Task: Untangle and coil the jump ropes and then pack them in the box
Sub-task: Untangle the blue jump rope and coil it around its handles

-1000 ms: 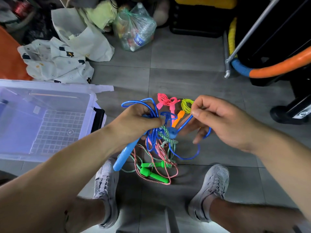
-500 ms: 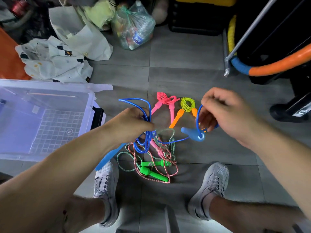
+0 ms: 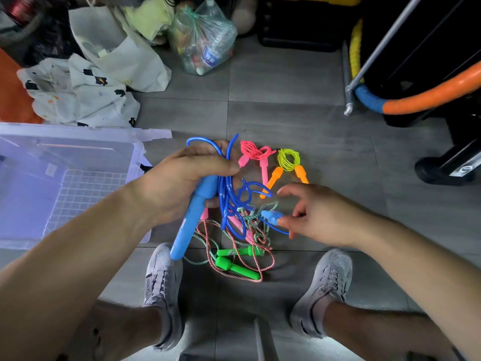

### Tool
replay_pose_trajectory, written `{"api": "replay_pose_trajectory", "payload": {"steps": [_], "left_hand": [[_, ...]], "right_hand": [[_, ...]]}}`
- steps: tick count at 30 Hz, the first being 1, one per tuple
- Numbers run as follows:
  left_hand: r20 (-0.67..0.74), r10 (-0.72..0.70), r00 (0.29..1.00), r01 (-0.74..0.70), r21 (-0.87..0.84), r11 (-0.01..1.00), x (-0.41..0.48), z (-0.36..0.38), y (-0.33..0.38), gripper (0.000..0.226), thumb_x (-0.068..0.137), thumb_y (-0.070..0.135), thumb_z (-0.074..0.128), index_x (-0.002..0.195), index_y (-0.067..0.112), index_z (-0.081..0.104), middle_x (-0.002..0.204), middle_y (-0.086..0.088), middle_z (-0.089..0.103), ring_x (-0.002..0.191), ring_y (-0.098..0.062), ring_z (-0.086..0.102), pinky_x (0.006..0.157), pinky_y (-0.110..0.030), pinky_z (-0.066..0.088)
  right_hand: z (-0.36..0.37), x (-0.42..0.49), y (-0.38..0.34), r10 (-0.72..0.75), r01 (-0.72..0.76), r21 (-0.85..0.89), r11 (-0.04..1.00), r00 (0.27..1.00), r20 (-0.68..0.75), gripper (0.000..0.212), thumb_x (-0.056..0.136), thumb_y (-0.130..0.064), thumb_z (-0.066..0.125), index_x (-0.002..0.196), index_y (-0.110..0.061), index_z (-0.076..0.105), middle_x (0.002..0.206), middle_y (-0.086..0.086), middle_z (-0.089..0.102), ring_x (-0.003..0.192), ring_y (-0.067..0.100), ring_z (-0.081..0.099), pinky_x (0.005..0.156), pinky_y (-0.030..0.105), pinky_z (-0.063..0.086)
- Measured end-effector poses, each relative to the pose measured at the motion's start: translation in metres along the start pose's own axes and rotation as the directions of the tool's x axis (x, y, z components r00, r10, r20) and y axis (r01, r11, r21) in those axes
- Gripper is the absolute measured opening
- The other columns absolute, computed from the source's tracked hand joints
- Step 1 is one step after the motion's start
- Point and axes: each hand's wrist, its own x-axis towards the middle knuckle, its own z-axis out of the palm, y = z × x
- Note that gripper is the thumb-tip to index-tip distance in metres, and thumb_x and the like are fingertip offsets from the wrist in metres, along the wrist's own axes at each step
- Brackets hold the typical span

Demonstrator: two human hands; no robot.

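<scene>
Leftmost, the clear box (image 3: 78, 157) sat open on the floor. Beside it the left hand (image 3: 182, 178) was clenched around one blue handle (image 3: 191, 217) and several loops of the blue rope (image 3: 229, 194). Below hung the striped cord tangle (image 3: 234, 246) with its green handles (image 3: 234, 259). Further right, the right hand (image 3: 312, 217) pinched the second blue handle (image 3: 270, 217) between thumb and fingertips. The vinyl cord looked light, springy and slick; the rigid handles seemed the surest places to grip.
</scene>
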Motion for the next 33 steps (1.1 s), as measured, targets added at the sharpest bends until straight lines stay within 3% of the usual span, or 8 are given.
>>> {"api": "replay_pose_trajectory", "payload": {"steps": [5, 10, 16, 20, 23, 26, 30, 33], "left_hand": [[-0.001, 0.039, 0.999, -0.039, -0.131, 0.991, 0.002, 0.002, 0.004, 0.006, 0.08, 0.009, 0.057, 0.075, 0.012, 0.056, 0.069, -0.008, 0.059, 0.051, -0.019, 0.048, 0.041, -0.022, 0.036], [0.078, 0.047, 0.996, -0.019, -0.336, 0.942, 0.002, -0.003, 0.009, 0.03, 0.065, 0.022, 0.08, 0.082, 0.017, 0.055, 0.077, -0.001, 0.058, 0.058, -0.015, 0.049, 0.044, -0.022, 0.038], [0.115, 0.063, 0.991, -0.006, -0.44, 0.898, 0.0, 0.006, 0.016, 0.018, 0.076, 0.022, 0.063, 0.086, 0.016, 0.049, 0.077, 0.002, 0.055, 0.056, -0.013, 0.045, 0.046, -0.021, 0.033], [0.055, 0.033, 0.998, -0.008, -0.396, 0.918, -0.002, 0.009, 0.017, 0.005, 0.084, 0.02, 0.048, 0.085, 0.016, 0.046, 0.075, 0.002, 0.055, 0.056, -0.012, 0.046, 0.045, -0.021, 0.031], [-0.018, 0.021, 1.0, -0.026, -0.375, 0.927, -0.001, 0.005, 0.016, 0.002, 0.085, 0.014, 0.052, 0.085, 0.014, 0.05, 0.075, -0.002, 0.057, 0.055, -0.014, 0.049, 0.044, -0.022, 0.034], [-0.015, 0.025, 1.0, -0.029, -0.373, 0.928, -0.003, 0.002, 0.018, 0.001, 0.086, 0.015, 0.05, 0.085, 0.015, 0.05, 0.073, 0.0, 0.056, 0.055, -0.014, 0.05, 0.044, -0.021, 0.034], [0.113, 0.069, 0.991, -0.017, -0.408, 0.913, -0.005, 0.005, 0.02, 0.014, 0.079, 0.021, 0.06, 0.086, 0.016, 0.049, 0.077, 0.001, 0.057, 0.058, -0.013, 0.046, 0.047, -0.022, 0.033], [0.176, 0.091, 0.98, -0.003, -0.447, 0.895, -0.004, 0.006, 0.022, 0.015, 0.078, 0.021, 0.064, 0.086, 0.016, 0.053, 0.079, 0.001, 0.057, 0.061, -0.012, 0.045, 0.047, -0.021, 0.034]], "right_hand": [[0.004, 0.005, 0.005, 0.057, -0.059, 0.068, 0.996, 0.998, 0.028, 0.045, 0.088, -0.045, 0.069, 0.127, -0.04, 0.047, 0.075, -0.011, 0.074, 0.059, 0.005, 0.063, 0.062, 0.032, 0.055], [0.018, 0.014, 0.011, 0.003, -0.007, 0.126, 0.992, 1.0, 0.03, 0.065, 0.074, -0.058, 0.075, 0.133, -0.05, 0.05, 0.093, -0.008, 0.068, 0.066, -0.003, 0.056, 0.071, 0.019, 0.045], [0.029, 0.023, 0.006, -0.061, 0.061, 0.224, 0.973, 0.998, -0.007, 0.071, 0.078, -0.064, 0.07, 0.141, -0.057, 0.039, 0.099, -0.006, 0.061, 0.075, 0.002, 0.055, 0.075, 0.016, 0.043], [0.026, 0.022, -0.005, -0.093, 0.094, 0.241, 0.966, 0.996, -0.018, 0.014, 0.086, -0.045, 0.072, 0.097, -0.038, 0.067, 0.08, -0.007, 0.061, 0.064, 0.001, 0.049, 0.064, 0.014, 0.042], [0.026, 0.024, -0.004, -0.092, 0.103, 0.271, 0.957, 0.994, -0.05, 0.02, 0.091, -0.036, 0.069, 0.074, -0.029, 0.061, 0.063, -0.018, 0.055, 0.058, 0.0, 0.047, 0.059, 0.014, 0.038], [0.022, 0.025, -0.001, -0.062, 0.074, 0.314, 0.946, 0.997, -0.048, 0.012, 0.088, -0.035, 0.072, 0.093, -0.034, 0.061, 0.078, -0.013, 0.063, 0.068, 0.006, 0.056, 0.069, 0.024, 0.048], [0.023, 0.026, 0.0, -0.076, 0.069, 0.29, 0.955, 0.997, 0.012, 0.061, 0.079, -0.043, 0.077, 0.133, -0.048, 0.048, 0.091, -0.005, 0.07, 0.079, 0.005, 0.064, 0.081, 0.024, 0.052], [0.026, 0.031, 0.004, -0.084, 0.082, 0.283, 0.956, 0.996, -0.005, 0.074, 0.075, -0.049, 0.078, 0.139, -0.055, 0.041, 0.091, -0.002, 0.067, 0.074, 0.004, 0.061, 0.078, 0.022, 0.05]]}}
